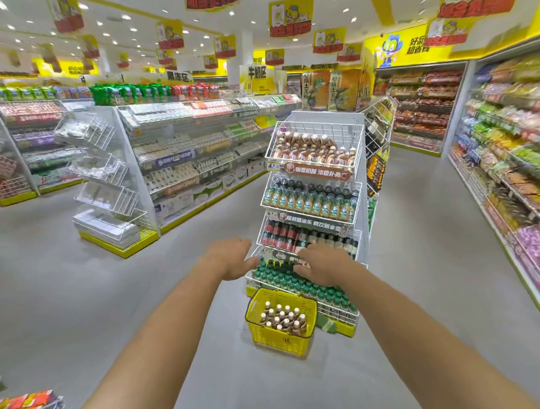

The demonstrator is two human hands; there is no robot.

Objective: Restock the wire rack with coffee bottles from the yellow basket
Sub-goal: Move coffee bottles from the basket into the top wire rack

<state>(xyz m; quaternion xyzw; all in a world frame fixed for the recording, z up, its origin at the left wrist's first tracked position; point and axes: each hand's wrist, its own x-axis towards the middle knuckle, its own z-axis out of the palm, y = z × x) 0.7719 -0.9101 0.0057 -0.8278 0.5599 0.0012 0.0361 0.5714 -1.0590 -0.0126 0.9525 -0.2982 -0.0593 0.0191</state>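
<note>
Both hands are empty and loosely open, the left hand (229, 259) hovering at 10 o'clock of the yellow basket (271, 340), the right hand (323, 265) over the wire rack (314, 183) at its lowest tier. Lower both to the coffee bottles (282, 319) standing in the basket on the floor at 6 o'clock of the rack, and grip each by its neck

Aisle sign (257, 72) — 牛奶区

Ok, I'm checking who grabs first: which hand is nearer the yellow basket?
Right. The right hand is out over the green-capped bottles on the rack's bottom tier, just above the yellow basket. The left hand is held higher and off to the left, over the floor.
</note>
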